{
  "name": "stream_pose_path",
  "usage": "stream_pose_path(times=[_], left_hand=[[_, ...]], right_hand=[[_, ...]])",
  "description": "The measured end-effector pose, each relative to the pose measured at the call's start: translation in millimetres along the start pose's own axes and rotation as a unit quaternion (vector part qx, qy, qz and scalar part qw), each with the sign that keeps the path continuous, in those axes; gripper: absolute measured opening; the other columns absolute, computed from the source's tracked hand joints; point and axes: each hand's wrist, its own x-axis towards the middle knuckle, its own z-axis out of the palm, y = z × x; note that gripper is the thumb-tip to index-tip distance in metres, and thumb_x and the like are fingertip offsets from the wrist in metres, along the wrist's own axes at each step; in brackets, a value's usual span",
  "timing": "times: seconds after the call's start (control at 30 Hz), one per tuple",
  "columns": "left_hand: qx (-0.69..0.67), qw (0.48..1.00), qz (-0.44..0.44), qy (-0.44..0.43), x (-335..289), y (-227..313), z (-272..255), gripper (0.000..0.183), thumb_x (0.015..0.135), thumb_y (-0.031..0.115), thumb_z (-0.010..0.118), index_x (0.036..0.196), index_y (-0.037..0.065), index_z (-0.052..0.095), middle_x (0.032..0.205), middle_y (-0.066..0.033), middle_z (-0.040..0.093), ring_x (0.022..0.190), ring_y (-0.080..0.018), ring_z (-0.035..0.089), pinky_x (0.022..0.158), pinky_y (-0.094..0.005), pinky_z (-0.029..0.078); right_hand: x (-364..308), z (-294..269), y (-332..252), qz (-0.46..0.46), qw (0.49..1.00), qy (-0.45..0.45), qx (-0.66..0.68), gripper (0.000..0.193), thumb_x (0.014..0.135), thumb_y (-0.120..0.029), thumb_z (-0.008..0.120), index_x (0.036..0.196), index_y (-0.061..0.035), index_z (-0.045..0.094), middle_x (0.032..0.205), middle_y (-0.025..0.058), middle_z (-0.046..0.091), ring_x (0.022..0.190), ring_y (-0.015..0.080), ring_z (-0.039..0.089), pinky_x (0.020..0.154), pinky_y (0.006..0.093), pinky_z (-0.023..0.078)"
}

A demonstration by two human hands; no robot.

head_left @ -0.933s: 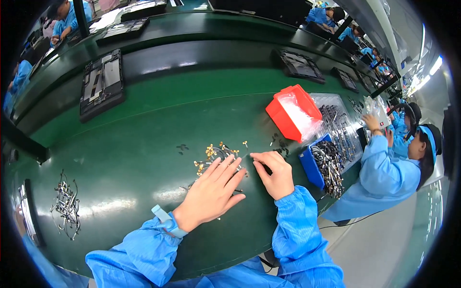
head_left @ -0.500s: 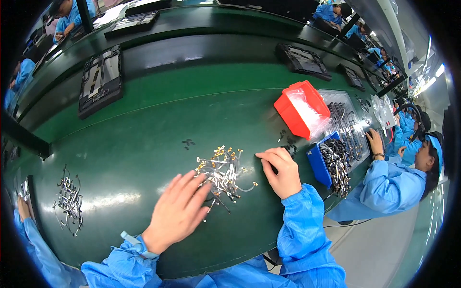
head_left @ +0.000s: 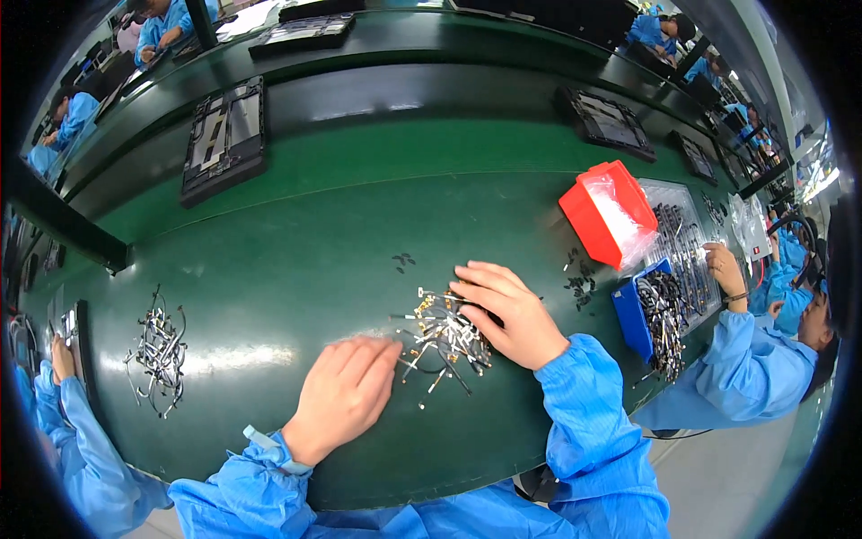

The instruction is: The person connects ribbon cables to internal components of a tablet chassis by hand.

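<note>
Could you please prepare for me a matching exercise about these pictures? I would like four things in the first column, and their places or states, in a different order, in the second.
Things
1. Red bin
2. Blue bin
3. Left hand
4. Right hand

Places or states
A. Fingers reaching over the right side of the central cable pile
B. Heaped with loose cables
C. Clear plastic film at its opening
D. At the left edge of the central cable pile, back facing up

Right pairs: 1-C, 2-B, 3-D, 4-A
</note>
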Motion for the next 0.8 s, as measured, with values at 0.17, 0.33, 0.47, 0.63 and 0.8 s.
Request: stream_pose_path(times=[0.17, 0.33, 0.47, 0.63, 0.8], left_hand=[[-0.072, 0.997, 0.011, -0.015, -4, 4, -10, 0.03, 0.073, 0.006, 0.068, 0.103, 0.002, 0.064, 0.102, -0.0062, 0.062, 0.09, -0.0237, 0.06, 0.074, -0.0348, 0.048], [0.006, 0.999, -0.034, 0.037, 28, -15, -3, 0.029, 0.076, 0.011, 0.067, 0.104, 0.003, 0.062, 0.107, -0.0087, 0.06, 0.098, -0.0266, 0.058, 0.08, -0.0377, 0.047], [-0.003, 0.999, -0.027, 0.025, 23, -11, 9, 0.027, 0.075, 0.008, 0.067, 0.1, 0.001, 0.061, 0.107, -0.0116, 0.06, 0.1, -0.0304, 0.057, 0.082, -0.04, 0.046], [-0.053, 0.999, -0.004, -0.002, 14, 11, 8, 0.023, 0.071, 0.005, 0.068, 0.093, 0.002, 0.061, 0.103, -0.0097, 0.061, 0.097, -0.0286, 0.058, 0.078, -0.0381, 0.047], [-0.088, 0.996, 0.002, 0.003, 20, 18, 14, 0.021, 0.074, 0.006, 0.068, 0.095, 0.003, 0.063, 0.1, -0.0087, 0.061, 0.094, -0.0274, 0.059, 0.076, -0.0373, 0.047]], right_hand=[[-13, -16, -16, 0.015, 0.993, 0.099, -0.066, 0.035, 0.083, -0.002, 0.065, 0.118, -0.0063, 0.064, 0.127, 0.0148, 0.058, 0.122, 0.033, 0.052, 0.101, 0.0403, 0.043], [-63, -48, -39, 0.121, 0.984, 0.101, -0.078, 0.019, 0.071, 0.005, 0.066, 0.089, -0.0014, 0.068, 0.09, 0.0118, 0.065, 0.084, 0.0283, 0.062, 0.075, 0.036, 0.051], [-84, -28, -46, 0.099, 0.987, 0.075, -0.102, 0.019, 0.068, 0.002, 0.069, 0.086, -0.0015, 0.067, 0.082, 0.0103, 0.061, 0.073, 0.0274, 0.059, 0.067, 0.0352, 0.05], [-70, -25, -33, 0.095, 0.985, 0.084, -0.113, 0.026, 0.073, 0.0, 0.068, 0.1, -0.0009, 0.067, 0.09, 0.0113, 0.058, 0.079, 0.0277, 0.057, 0.07, 0.0358, 0.049], [-39, -23, -19, 0.041, 0.995, 0.039, -0.086, 0.03, 0.078, 0.0, 0.065, 0.108, -0.0007, 0.064, 0.094, 0.0118, 0.057, 0.085, 0.0288, 0.057, 0.075, 0.037, 0.049]])
